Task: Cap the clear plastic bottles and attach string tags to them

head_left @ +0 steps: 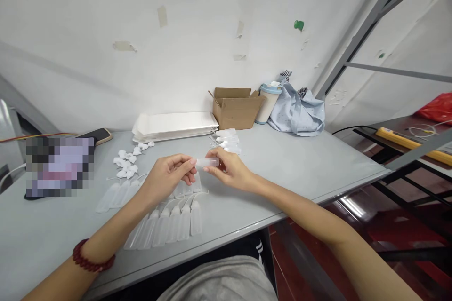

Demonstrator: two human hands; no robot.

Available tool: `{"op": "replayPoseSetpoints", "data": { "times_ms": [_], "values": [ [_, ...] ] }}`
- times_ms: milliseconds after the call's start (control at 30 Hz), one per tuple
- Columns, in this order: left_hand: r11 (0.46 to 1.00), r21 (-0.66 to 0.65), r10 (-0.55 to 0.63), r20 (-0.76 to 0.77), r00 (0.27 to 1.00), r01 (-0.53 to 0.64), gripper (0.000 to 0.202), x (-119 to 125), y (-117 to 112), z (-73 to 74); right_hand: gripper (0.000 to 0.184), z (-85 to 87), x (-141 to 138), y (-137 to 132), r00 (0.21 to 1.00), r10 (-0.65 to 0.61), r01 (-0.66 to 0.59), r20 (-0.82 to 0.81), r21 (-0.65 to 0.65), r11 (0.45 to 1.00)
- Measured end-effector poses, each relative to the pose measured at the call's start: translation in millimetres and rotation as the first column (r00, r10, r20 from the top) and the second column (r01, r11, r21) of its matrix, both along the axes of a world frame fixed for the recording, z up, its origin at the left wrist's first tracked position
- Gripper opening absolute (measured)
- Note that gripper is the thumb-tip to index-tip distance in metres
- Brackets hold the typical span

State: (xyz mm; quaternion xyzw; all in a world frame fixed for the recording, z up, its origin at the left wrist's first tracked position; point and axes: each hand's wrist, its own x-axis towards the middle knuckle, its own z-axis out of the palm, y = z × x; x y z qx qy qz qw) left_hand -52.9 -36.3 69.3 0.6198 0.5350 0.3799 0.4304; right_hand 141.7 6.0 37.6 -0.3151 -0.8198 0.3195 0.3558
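Note:
A small translucent plastic tube [211, 162] is held level above the table between my two hands. My left hand [171, 175] pinches its left end, where a whitish tip meets the thumb. The fingers of my right hand [228, 168] close around the right end. Below my hands lies a row of similar tubes [173, 225] with white tops and thin strings. Further left, more tubes [115, 195] lie partly behind my left forearm. Small white bow-shaped pieces [126, 164] are scattered behind them. Another small group of tubes [228, 137] lies beyond my right hand.
Against the wall stand a stack of white flat packets [176, 124], an open cardboard box [236, 110], a lidded cup [268, 103] and a light blue cloth bag [296, 110]. A phone [102, 136] and a blurred-out item [61, 164] lie at the left on the grey table [282, 164].

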Motion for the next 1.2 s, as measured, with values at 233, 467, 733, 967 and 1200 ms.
{"op": "replayPoseSetpoints", "data": {
  "times_ms": [233,467,733,967,1200],
  "values": [
    [0.996,0.084,-0.025,0.014,1.000,0.024,0.029,1.5,-2.6,-0.9,0.033,0.6,1.3,0.4,1.000,-0.008,0.007,0.009,0.102,0.995],
    [0.979,0.205,0.013,-0.021,1.000,-0.008,0.028,4.8,-5.8,-6.3,0.047,11.8,1.2,-1.8,0.997,0.014,-0.032,-0.077,-0.246,0.969],
    [0.951,0.304,0.003,-0.172,0.985,0.050,0.045,1.1,-3.8,-15.5,0.051,10.2,0.0,-1.7,0.990,-0.001,-0.044,-0.139,-0.320,0.947],
    [0.943,0.333,0.049,-0.196,0.979,0.020,0.039,3.1,-5.3,-12.0,0.049,11.2,-0.9,-3.7,0.996,0.030,-0.054,-0.087,-0.290,0.956],
    [0.990,0.053,-0.123,-0.123,0.985,0.130,0.045,1.9,-3.4,-4.7,0.051,10.2,1.9,-2.4,0.992,0.032,-0.069,-0.120,-0.311,0.948]
  ]
}}
